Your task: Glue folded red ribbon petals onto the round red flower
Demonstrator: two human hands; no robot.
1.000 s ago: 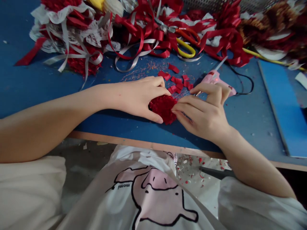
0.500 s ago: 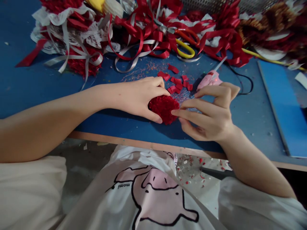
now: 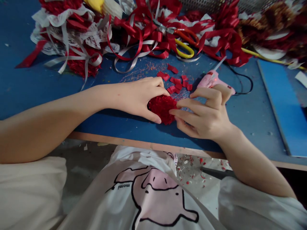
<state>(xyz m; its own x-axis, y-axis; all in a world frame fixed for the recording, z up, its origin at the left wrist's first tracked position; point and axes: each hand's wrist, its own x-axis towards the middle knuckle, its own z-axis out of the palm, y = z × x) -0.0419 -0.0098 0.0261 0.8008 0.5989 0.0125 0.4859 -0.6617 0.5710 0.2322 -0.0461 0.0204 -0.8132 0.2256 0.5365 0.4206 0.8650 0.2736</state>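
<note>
A round, fuzzy red pompom (image 3: 164, 110) rests on the blue table near its front edge. My left hand (image 3: 146, 97) is closed around its left side, with the thumb at the front and the fingers at the back. On the other side, my right hand (image 3: 202, 111) has bent fingers against the pompom's right edge, the fingertips closing on it. Just behind the pompom lie several small red ribbon pieces (image 3: 176, 81). A pink glue gun (image 3: 211, 79) lies behind my right hand, partly covered by its fingers.
Red and white ribbons (image 3: 165, 35) lie heaped along the back, with orange-handled (image 3: 188, 35) and yellow-handled scissors (image 3: 184, 52) among them. Lace and red fuzzy pieces (image 3: 83, 60) sit at back left. A blue board (image 3: 283, 105) lies at right. The glue gun's black cord (image 3: 251, 83) curves behind.
My right hand has shifted slightly left, farther onto the pompom's right edge, uncovering more of the glue gun. My left hand stays nearly still.
</note>
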